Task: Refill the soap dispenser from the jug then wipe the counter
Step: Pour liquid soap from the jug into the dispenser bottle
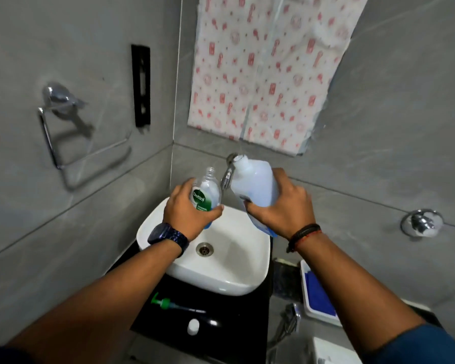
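My left hand [188, 210] grips a clear Dettol soap dispenser bottle [206, 191], its neck open and tilted slightly, above the white sink [237, 282]. My right hand [284, 206] holds a translucent white jug [252, 183], uncapped, its spout pointing up and to the left, just right of the bottle. The two openings are apart. The green pump head [166, 303] with its tube lies on the black counter [221, 308] in front of the sink. A white cap [193, 327] lies near the counter's front edge.
A chrome tap [227, 174] sits behind the jug and bottle. A white tray with a blue cloth [318, 295] stands to the right of the sink. A chrome towel ring [61, 127] hangs on the left wall, a chrome knob [420, 223] on the right wall.
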{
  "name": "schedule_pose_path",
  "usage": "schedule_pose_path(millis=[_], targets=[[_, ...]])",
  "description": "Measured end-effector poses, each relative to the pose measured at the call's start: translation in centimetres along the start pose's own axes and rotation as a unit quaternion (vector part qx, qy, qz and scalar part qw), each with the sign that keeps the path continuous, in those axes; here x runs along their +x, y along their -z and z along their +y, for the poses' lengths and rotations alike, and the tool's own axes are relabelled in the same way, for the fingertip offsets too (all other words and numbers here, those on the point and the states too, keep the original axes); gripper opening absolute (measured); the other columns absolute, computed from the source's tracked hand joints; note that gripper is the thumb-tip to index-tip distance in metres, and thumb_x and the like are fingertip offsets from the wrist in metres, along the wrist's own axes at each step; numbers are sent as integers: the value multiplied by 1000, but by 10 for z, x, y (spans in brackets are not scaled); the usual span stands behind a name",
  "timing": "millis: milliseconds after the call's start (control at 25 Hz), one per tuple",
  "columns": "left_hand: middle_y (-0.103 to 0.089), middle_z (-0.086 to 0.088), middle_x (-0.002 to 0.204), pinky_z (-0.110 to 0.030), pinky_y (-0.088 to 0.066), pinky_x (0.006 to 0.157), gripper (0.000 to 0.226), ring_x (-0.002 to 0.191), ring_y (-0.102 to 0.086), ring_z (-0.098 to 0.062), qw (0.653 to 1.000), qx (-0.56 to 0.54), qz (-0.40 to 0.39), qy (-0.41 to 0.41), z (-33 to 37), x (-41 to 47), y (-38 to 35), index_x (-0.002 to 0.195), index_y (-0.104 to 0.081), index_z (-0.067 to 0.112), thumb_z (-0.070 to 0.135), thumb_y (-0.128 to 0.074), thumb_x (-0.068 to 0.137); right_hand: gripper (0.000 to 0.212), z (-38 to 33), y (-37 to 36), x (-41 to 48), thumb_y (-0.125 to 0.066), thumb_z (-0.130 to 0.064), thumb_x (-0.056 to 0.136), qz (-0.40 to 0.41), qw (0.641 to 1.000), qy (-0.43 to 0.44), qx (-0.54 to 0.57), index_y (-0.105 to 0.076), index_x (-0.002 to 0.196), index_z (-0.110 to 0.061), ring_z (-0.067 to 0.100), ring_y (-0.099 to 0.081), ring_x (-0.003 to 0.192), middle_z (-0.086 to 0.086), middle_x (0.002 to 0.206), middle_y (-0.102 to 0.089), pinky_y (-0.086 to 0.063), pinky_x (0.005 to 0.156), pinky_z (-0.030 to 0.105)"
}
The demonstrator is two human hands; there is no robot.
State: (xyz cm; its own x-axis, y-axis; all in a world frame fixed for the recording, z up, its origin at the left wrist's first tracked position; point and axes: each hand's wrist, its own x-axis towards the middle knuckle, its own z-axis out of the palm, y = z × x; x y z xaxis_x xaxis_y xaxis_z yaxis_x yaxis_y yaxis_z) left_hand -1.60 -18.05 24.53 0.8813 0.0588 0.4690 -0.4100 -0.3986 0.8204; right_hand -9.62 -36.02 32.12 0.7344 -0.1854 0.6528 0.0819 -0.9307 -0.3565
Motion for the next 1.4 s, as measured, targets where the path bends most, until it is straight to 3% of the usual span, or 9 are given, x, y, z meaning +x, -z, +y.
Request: schedule_pose_path(millis=[240,480,960,1120,1400], targets=[[-55,5,96,-28,-48,71,70,81,-56,-17,999,-17,1,-33,52,3,8,105,-52,36,57,-73,41,60,-21,66,27,-67,-50,51,-12,981,126,-145,-43,100,-26,36,-62,67,5,79,-68,-36,51,29],[-54,5,91,-25,-43,66,70,76,-53,-16,998,2,-17,-57,79,2,8,105,-52,33,58,-73,43,58,-33,101,40,-67,-49,57,-76,952,152,-253,-38,100,-22,34,-53,62,5,79,-64,-34,51,30],[-52,10,93,-21,-41,64,79,77,-50,-11,997,11,-31,-71,92,-1,14,116,-49,39,64,-71,43,59,-43,124,49,-65,-49,63,-117,919,160,-340,-35,107,-24,27,-43,64,3,91,-64,-38,54,29],[-50,12,90,-19,-39,62,78,76,-49,-9,997,10,-29,-71,92,-1,16,113,-47,42,67,-67,42,58,-48,127,51,-65,-48,66,-129,916,159,-344,-35,109,-24,28,-53,69,4,95,-64,-48,59,33],[-50,12,91,-18,-38,57,77,76,-50,-10,997,13,-31,-70,93,1,19,110,-46,41,71,-64,41,63,-49,126,56,-68,-50,67,-135,912,164,-352,-35,114,-25,27,-59,76,5,104,-65,-53,62,35]])
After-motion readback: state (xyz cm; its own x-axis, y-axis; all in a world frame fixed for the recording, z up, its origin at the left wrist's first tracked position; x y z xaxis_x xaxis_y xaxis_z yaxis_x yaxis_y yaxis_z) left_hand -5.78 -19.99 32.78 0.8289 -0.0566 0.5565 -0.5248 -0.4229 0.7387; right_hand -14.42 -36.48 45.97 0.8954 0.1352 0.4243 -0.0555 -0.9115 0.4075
